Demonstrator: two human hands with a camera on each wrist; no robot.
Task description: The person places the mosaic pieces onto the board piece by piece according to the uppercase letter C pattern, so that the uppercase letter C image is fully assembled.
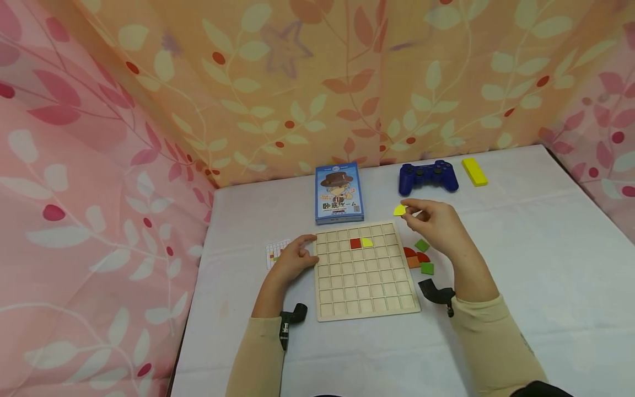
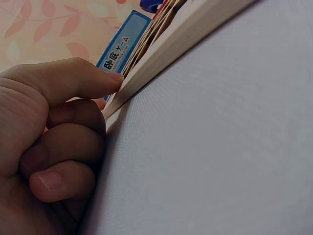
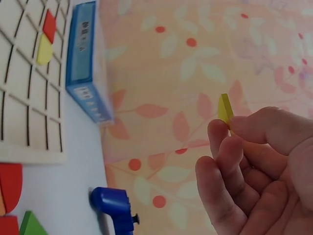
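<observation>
A: Where is the yellow piece (image 1: 399, 210)?
B: Aloft, off the far right corner of the board (image 1: 366, 275). Right hand (image 1: 439, 229) pinches it between thumb and fingertip.
A: Bearing?
B: It juts left from the fingertips; the board lies left, toward the near edge of the tabletop (image 1: 536, 248).
A: Left hand (image 1: 292, 260)?
B: Farther off. Fingertips touch the board's left edge; gripping or resting, cannot tell.
</observation>
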